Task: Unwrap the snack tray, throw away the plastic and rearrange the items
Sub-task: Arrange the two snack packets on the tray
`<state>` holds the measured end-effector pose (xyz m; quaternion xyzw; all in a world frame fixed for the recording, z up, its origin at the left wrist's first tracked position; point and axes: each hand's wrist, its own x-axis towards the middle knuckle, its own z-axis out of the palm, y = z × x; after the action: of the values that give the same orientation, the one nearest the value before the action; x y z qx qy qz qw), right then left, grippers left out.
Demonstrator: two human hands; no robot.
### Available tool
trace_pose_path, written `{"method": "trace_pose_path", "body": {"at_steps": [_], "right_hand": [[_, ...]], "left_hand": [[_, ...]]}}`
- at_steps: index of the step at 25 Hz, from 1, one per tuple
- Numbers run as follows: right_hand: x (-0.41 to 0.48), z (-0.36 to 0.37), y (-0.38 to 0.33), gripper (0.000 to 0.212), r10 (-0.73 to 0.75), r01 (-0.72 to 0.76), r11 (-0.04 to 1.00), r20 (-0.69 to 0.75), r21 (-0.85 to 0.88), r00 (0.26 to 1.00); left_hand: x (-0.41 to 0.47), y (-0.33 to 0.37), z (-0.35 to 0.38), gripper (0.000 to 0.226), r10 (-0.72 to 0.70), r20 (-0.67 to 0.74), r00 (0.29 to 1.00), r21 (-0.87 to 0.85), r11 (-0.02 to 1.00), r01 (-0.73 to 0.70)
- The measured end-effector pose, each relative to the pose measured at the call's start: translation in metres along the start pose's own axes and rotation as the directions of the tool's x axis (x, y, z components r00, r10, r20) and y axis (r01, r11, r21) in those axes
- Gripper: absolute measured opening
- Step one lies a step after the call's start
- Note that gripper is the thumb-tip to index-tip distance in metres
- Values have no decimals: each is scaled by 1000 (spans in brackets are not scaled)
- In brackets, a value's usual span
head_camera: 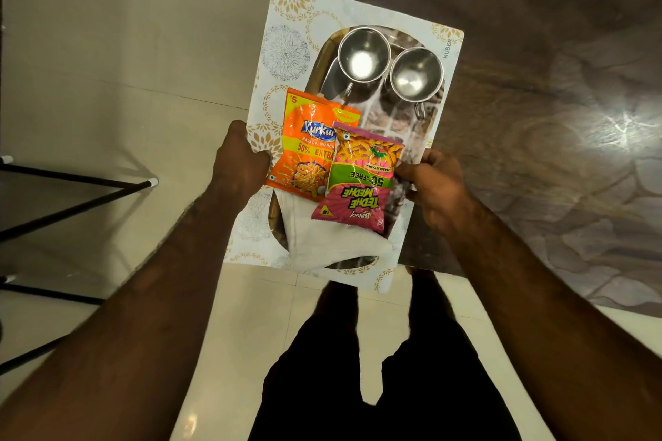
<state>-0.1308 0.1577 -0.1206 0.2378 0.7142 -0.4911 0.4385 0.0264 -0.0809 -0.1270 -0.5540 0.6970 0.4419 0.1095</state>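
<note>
two hands hold the snack tray [324,57] from its near end, above the floor [89,46] and partly over the edge of a dark marbled bench [537,46]. the tray is a steel, rounded-oblong piece still inside its printed wrapper [286,11], a white sheet with gold and grey floral rings and a clear window over the tray. the word "kuber" is printed at the far right corner of the wrapper.

the left hand [238,157] is closed around the left edge of the wrapped tray, thumb on top, fingers under and out of sight. the right hand [435,183] is closed on the right edge, thumb pressed near the pink packet; its fingers below are hidden.

contents, all resting on top of the wrapper window:
- two steel cups [363,54], upright, mouths up, side by side at the far end, rims nearly touching. the right cup [415,73] has its handle pointing toward the person.
- an orange snack packet [308,147], marked "kurkure masala munch", near the left hand.
- a pink snack packet [361,179], marked "bingo tedhe medhe", upside down to the viewer, overlapping the right side of the orange packet.
- a folded white cloth [333,247] at the near end, partly under both packets.

black metal frame legs [71,186] stand on the floor at the left. the person's dark trousers [376,369] show below the tray.
</note>
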Motion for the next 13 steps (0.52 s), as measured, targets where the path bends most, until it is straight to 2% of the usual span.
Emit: {"method": "trace_pose_path", "body": {"at_steps": [7,11,13], "right_hand": [[6,1,-8,40,24,-23,998,21,-57,999],[6,2,-13,44,-57,64,993,73,-96,996],[5,3,-12,46,-62,66,995,56,-74,997]], "left_hand": [[0,2,-8,29,14,50,999,-100,995,-9],[-2,0,-8,38,51,43,998,-125,991,-45],[-4,-1,-10,40,55,19,998,-152,987,-52]]}}
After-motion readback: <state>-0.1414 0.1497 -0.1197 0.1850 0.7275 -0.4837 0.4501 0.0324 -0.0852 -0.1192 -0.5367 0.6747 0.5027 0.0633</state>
